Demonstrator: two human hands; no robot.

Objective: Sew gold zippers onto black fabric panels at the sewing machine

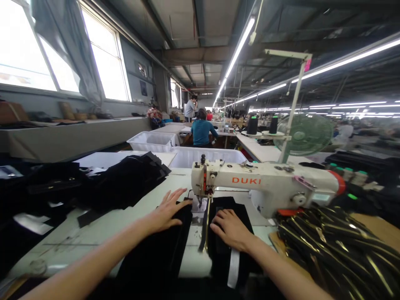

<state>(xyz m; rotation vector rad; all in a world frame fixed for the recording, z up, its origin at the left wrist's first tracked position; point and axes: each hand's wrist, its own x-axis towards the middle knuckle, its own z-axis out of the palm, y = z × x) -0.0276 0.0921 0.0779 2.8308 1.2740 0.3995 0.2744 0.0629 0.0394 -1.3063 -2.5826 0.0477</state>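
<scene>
My left hand (170, 210) lies with fingers spread on a black fabric piece (167, 250), left of the sewing machine's needle area. On another black fabric piece (223, 258) to the right, my right hand (231, 229) rests flat with its fingers bent slightly. A black zipper tape with gold teeth (204, 233) runs down between the two pieces from the presser foot. The white sewing machine (250, 179) stands just beyond my hands, with its head over the strip. A white tag or strip (233, 268) lies on the right piece near my wrist.
Black fabric pieces (125, 183) are heaped on the left. A pile of black zippers with gold teeth (337, 246) lies at right. Black thread cones (252, 125), a green fan (308, 133) and white bins (206, 156) stand beyond. A person in a teal top (202, 131) sits further ahead.
</scene>
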